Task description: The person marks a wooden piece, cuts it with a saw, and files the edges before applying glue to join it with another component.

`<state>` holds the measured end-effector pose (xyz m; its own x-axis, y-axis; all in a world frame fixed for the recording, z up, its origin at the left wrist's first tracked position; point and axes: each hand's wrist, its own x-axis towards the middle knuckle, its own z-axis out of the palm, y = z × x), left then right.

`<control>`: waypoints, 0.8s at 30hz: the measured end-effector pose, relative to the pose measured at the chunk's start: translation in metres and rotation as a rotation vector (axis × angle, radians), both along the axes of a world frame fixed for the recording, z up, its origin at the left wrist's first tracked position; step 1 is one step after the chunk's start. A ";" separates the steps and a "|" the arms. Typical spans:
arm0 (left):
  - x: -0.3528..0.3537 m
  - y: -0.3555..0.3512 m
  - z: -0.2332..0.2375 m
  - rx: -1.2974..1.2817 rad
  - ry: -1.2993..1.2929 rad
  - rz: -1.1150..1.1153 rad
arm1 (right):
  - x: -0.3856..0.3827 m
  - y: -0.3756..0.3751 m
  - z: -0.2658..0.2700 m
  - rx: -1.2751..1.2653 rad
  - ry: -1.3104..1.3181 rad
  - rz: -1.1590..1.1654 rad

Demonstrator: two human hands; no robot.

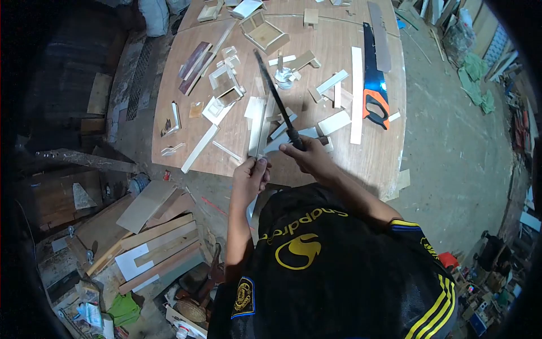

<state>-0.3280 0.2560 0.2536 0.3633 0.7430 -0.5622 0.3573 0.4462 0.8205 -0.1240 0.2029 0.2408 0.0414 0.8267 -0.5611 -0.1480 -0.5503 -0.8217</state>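
My right hand (309, 153) is closed round the dark handle of a long, thin dark tool (274, 90), which looks like a file or narrow blade and points up and left over the table. Just left of it, my left hand (252, 175) pinches the near end of a thin light strip (261, 127) at the table's front edge. Pale wood offcuts (334, 122) lie around both hands. A small open wooden box (226, 85) sits beyond my left hand.
The wooden table (370, 164) bears a handsaw (375, 85) with an orange handle at right, a larger wooden tray (264, 35) at the back and a dark reddish block (195, 65) at left. Stacked boards (158, 243) lie on the floor at lower left.
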 end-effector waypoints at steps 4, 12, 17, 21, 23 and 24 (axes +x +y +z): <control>-0.017 -0.003 -0.014 0.006 -0.036 -0.108 | -0.006 0.002 -0.010 0.176 0.089 -0.274; -0.067 0.027 -0.102 0.314 0.207 0.085 | 0.053 0.002 0.032 0.313 -0.136 -0.609; -0.002 0.075 -0.139 0.754 0.251 -0.256 | 0.027 -0.013 0.025 0.215 0.225 -0.666; 0.041 0.097 -0.149 0.780 0.364 -0.457 | 0.008 -0.031 0.019 0.168 0.420 -0.795; 0.049 0.105 -0.176 0.836 0.267 -0.503 | 0.003 -0.038 0.024 0.181 0.450 -0.855; 0.056 0.109 -0.183 0.886 0.184 -0.532 | 0.003 -0.041 0.026 0.150 0.461 -0.873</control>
<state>-0.2723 0.3650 0.0711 0.7276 0.6855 0.0255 0.4835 -0.5389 0.6898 -0.1214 0.1619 0.2664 0.4727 0.6738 -0.5679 -0.7735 0.0084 -0.6338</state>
